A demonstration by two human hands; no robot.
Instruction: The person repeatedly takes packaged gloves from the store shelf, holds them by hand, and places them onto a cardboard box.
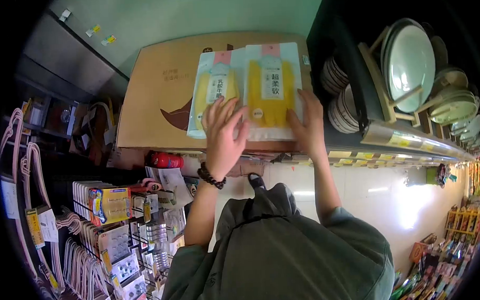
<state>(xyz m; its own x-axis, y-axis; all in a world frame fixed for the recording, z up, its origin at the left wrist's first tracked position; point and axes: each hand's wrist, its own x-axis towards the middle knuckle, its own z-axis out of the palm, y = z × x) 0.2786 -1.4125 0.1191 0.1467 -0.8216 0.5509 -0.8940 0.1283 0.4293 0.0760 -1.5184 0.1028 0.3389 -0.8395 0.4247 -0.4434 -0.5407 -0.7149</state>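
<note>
Two flat packs of yellow rubber gloves lie side by side on a large cardboard box. The left glove pack (201,82) is slightly tilted, with a pale label and a pink top. Over its lower right part rests my left hand (222,137), fingers spread and holding nothing; a dark bead bracelet is on that wrist. My right hand (309,124) touches the right edge of the other glove pack (254,86), its thumb on the front and its fingers stretched along the side. White wrapping shows below this right pack.
The cardboard box (143,111) stands against a green wall. Plates (406,65) in wooden racks and stacked bowls (344,109) fill the shelf at right. At lower left hang hangers (85,272) and carded goods (112,204). A tiled floor (368,198) lies below.
</note>
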